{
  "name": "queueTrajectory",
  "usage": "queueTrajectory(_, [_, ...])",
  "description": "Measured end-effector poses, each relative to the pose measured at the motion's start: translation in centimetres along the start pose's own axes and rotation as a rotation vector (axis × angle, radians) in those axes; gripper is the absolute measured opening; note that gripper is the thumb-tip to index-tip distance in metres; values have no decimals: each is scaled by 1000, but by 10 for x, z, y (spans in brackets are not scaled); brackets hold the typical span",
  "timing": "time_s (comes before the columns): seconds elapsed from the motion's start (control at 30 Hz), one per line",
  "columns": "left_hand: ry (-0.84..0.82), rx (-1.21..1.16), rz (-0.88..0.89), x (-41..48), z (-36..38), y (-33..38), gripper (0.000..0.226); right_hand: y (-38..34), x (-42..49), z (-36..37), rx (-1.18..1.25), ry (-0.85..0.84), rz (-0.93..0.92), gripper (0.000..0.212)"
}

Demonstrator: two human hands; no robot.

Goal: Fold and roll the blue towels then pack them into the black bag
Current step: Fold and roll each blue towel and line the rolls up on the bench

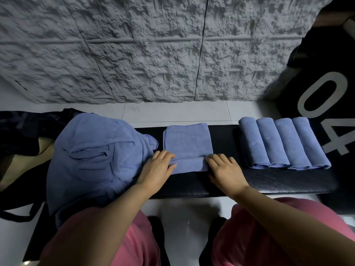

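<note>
A folded blue towel (188,141) lies in the middle of the black bench (269,179), its near edge turned up into a short roll. My left hand (159,167) grips the left end of that roll. My right hand (224,169) holds the right end, fingers curled over it. Several rolled blue towels (282,143) lie side by side on the bench to the right. A heap of unfolded blue towels (92,158) sits at the left. The black bag (21,129) lies beyond the heap at the far left, partly hidden.
A rough grey stone wall (153,50) stands behind the bench above a white tiled floor (172,112). A black block with a large grey "04" (326,104) is at the right. My pink-clad knees (288,237) are below the bench.
</note>
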State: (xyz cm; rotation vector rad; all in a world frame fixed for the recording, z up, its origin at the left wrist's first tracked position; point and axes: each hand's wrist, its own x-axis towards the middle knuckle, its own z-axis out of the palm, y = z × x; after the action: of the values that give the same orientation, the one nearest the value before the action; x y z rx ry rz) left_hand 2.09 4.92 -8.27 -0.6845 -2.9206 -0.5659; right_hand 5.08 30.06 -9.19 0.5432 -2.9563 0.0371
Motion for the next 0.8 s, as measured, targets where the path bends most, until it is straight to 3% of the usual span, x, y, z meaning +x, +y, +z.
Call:
queueTrajectory(0.13, [-116,17,26,-1,-2,1,44,0,5,4,-16,-23,92,47])
queueTrajectory(0.2, [-165,16,-8,-2,1,-2,51,-2,7,1,106,-7,173,44])
queueTrajectory(0.3, [-114,-177,-71,-1,6,-6,51,1,8,1,430,-82,370,42])
queueTrajectory(0.4, [-91,-358,-262,4,10,-7,46,7,11,4,734,-140,623,38])
queueTrajectory(0.53, [-153,-613,-538,10,11,-6,40,9,16,-6,998,-118,806,32])
queueTrajectory(0.67, [-216,-667,-640,11,15,-9,31,8,16,-10,861,-196,803,26])
queueTrajectory(0.8, [-217,-635,-629,13,17,-9,29,8,14,-13,498,-29,553,15])
